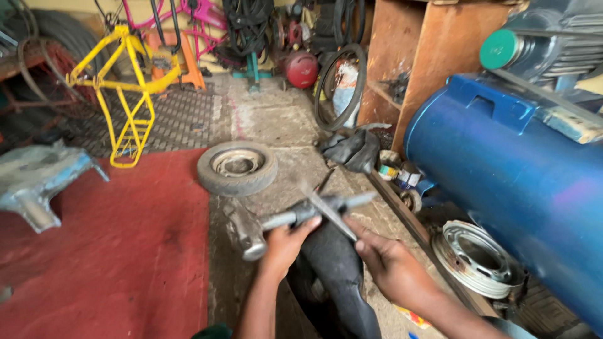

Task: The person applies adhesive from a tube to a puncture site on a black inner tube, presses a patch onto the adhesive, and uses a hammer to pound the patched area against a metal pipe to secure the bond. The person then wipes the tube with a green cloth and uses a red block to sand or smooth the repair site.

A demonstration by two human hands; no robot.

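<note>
Item 1, hammer (251,229): a heavy grey metal head on a grey handle. It lies across your view, the head at 9 o'clock from your left hand (284,246), the handle running into that hand and out toward 2 o'clock. Your left hand is clenched around the handle, fingers wrapped over the top.

Item 2, thin metal tool (331,210): a slim blurred bar crossing the hammer handle, slanting from 11 o'clock down to your right hand (389,263) at 5 o'clock. Your right hand's fingertips (361,242) pinch its lower end. The blur hides what kind of tool it is.

Item 3, black rubber inner tube (336,276): draped on the floor directly under both hands, at 6 o'clock from the hammer handle.

Item 4, small tyre on a rim (237,167): flat on the concrete, at 12 o'clock from the hammer head, well apart from both hands.

Item 5, bare metal wheel rim (477,257): on the floor at 3 o'clock from your right hand, just beside the large blue tank (515,169).

Item 6, red floor covering (125,251): spread at 9 o'clock from your left hand.

Item 7, yellow tube frame (129,88): standing at 11 o'clock, far across the floor.
</note>
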